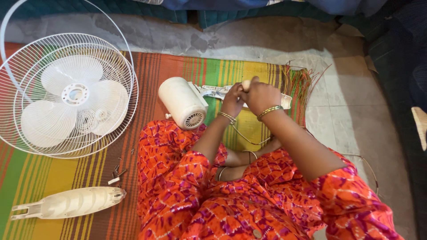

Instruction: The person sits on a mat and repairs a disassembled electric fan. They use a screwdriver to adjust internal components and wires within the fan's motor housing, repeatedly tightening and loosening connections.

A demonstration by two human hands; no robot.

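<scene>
Two hands are working close together over a white fan neck part (pixel 213 92) that is lying on the striped mat (pixel 53 173), just beside the white motor housing (pixel 183 102). The right hand (pixel 262 95) is closing around a pale handle (pixel 246 84), probably of a tool. The left hand (pixel 233 101) is curling its fingers against the same spot, touching the right hand. A fan grille with blades (pixel 69 95) is lying to the left. Small screws (pixel 118 171) and a white cover piece (pixel 71 202) are lying near the left knee.
</scene>
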